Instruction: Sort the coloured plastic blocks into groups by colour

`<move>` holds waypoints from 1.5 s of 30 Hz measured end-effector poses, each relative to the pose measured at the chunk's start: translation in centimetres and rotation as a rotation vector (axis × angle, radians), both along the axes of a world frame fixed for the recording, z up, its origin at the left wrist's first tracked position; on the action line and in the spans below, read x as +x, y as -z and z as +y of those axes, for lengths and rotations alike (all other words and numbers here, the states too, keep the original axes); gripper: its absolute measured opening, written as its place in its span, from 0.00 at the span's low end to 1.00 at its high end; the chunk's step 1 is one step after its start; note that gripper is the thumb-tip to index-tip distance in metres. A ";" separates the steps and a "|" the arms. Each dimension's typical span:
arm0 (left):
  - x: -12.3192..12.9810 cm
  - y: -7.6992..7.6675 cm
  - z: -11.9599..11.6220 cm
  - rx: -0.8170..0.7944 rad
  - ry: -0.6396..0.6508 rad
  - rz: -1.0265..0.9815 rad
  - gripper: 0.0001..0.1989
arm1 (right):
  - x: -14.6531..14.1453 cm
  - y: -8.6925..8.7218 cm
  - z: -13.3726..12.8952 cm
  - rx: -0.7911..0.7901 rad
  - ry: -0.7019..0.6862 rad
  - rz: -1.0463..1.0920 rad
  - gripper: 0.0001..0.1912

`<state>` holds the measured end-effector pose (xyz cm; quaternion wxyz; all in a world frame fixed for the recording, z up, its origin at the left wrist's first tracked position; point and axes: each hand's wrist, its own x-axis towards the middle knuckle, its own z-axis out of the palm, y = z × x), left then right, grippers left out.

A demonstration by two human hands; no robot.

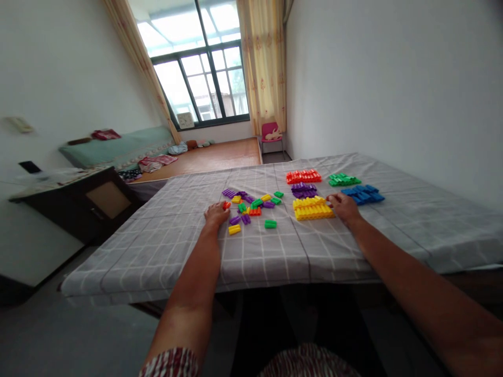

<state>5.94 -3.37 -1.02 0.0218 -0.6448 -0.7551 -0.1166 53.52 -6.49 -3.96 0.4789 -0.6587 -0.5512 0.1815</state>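
Note:
My left hand (217,213) has its fingers closed on a small orange-red piece (227,205) at the left of a loose mixed pile. That pile holds purple, yellow, green and orange pieces, among them a green piece (271,224) lying apart near the front. My right hand (344,207) is at the right end of the yellow rows (313,211), fingers closed; what they hold, if anything, is too small to name. Behind the yellow rows lie a purple group (304,190) and a red group (303,176). Blue pieces (363,194) and green pieces (344,179) form groups at the right.
A checked grey cloth (267,262) covers the table, whose front edge runs before my body. White wall stands at the right. Beyond are a low bed (223,154), a pink chair (270,131), a window and a dark cabinet (78,209) at the left.

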 end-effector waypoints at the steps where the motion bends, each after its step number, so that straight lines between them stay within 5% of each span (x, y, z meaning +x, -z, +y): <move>1: -0.1 0.0 0.1 -0.005 0.006 0.007 0.22 | -0.1 -0.1 0.4 -0.014 -0.016 0.026 0.12; 8: -0.4 0.3 0.3 0.065 -0.011 -0.009 0.19 | 0.3 -2.1 3.2 0.018 0.064 -0.060 0.14; 15: 0.6 -1.0 0.8 0.361 0.087 -0.173 0.15 | -0.1 -0.8 3.2 0.107 0.032 -0.192 0.14; 18: 3.4 -2.6 2.0 0.381 0.208 -0.237 0.14 | 0.0 -0.3 3.2 0.088 0.007 -0.250 0.14; 23: 11.9 -4.9 5.2 0.158 0.479 -0.321 0.13 | 0.4 -0.1 3.6 0.013 -0.013 -0.319 0.12; 29: 21.0 -4.9 9.8 0.026 0.542 -0.322 0.16 | 0.8 -0.1 3.6 -0.019 0.011 -0.383 0.12; 37: 24.1 -1.9 15.0 0.097 0.373 -0.357 0.15 | 0.7 -0.4 3.7 -0.035 0.010 -0.476 0.11; 45: 26.7 -2.3 17.9 0.126 0.403 -0.403 0.16 | 0.0 -0.5 3.9 -0.050 0.024 -0.513 0.11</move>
